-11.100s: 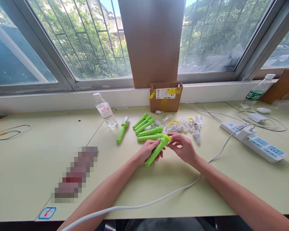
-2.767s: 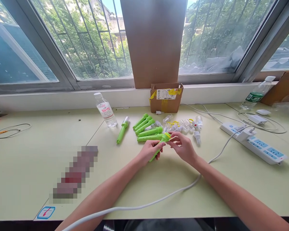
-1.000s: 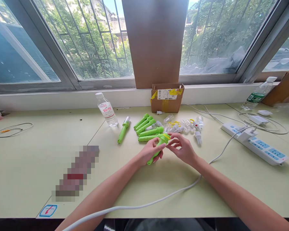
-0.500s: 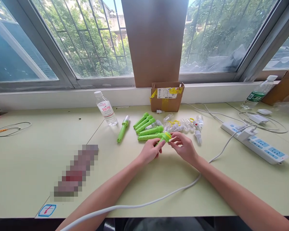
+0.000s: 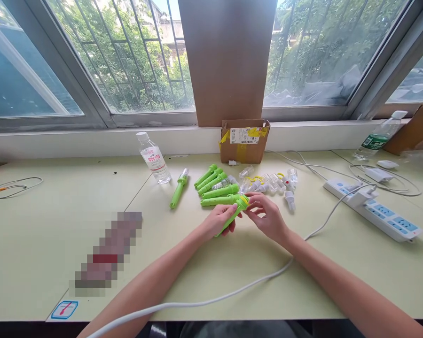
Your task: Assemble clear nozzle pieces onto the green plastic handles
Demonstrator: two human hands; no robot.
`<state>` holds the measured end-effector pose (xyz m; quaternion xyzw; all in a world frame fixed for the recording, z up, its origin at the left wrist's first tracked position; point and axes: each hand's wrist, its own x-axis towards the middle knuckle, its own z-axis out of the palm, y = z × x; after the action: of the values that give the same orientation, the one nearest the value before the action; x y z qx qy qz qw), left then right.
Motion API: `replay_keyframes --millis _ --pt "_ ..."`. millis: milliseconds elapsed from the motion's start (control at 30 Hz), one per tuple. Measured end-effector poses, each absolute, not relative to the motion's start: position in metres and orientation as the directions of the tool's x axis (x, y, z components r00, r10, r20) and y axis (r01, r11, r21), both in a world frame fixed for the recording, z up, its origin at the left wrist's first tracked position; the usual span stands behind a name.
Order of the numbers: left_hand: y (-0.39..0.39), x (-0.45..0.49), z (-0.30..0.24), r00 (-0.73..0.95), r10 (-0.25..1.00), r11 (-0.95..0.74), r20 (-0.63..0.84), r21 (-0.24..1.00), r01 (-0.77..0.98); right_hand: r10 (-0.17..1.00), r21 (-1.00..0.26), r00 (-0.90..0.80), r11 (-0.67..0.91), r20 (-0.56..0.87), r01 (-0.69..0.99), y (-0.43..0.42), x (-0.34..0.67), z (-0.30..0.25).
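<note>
My left hand [image 5: 218, 219] is wrapped round a green plastic flashlight-like handle [image 5: 235, 212], which slants up to the right. A yellow ring [image 5: 245, 200] sits at the handle's wider top end. The thumb and fingers of my right hand [image 5: 269, 218] pinch at that ring. Just beyond my hands lie several more green handles [image 5: 218, 200], some close together. To their right is a cluster of clear plastic caps [image 5: 273, 183], with white pieces [image 5: 289, 198] and yellow rings [image 5: 256, 180] among them. One green handle with a clear cap [image 5: 179, 188] lies apart on the left.
A cardboard box [image 5: 245, 143] stands against the sill. Water bottles stand left [image 5: 154, 158] and right [image 5: 379, 136]. A power strip [image 5: 384, 211] lies at the right, and its white cable [image 5: 229, 295] crosses the table over my left forearm. A blurred-out object [image 5: 107, 253] lies left.
The green handle has tilted, so more of its lower length shows below my left hand. Both hands stay together at its top end; the view has shifted slightly.
</note>
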<state>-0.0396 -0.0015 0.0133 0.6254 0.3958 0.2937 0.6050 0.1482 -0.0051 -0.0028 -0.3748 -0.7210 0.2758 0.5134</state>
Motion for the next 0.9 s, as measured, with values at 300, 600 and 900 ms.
replay_keyframes --millis 300,600,900 --pt "0.000 -0.042 0.014 0.538 0.833 0.089 -0.128 0.991 0.098 0.800 -0.755 -0.172 0.600 0.575 0.265 -0.005 0.147 -0.001" --pt "-0.006 -0.035 0.013 0.474 0.876 0.037 -0.085 0.993 0.111 0.784 -0.731 -0.165 0.619 0.598 0.289 -0.007 0.149 0.000" --pt "-0.004 -0.032 0.008 0.430 0.902 0.027 -0.040 0.999 0.036 0.808 -0.764 -0.183 0.589 0.560 0.263 -0.005 0.148 -0.003"
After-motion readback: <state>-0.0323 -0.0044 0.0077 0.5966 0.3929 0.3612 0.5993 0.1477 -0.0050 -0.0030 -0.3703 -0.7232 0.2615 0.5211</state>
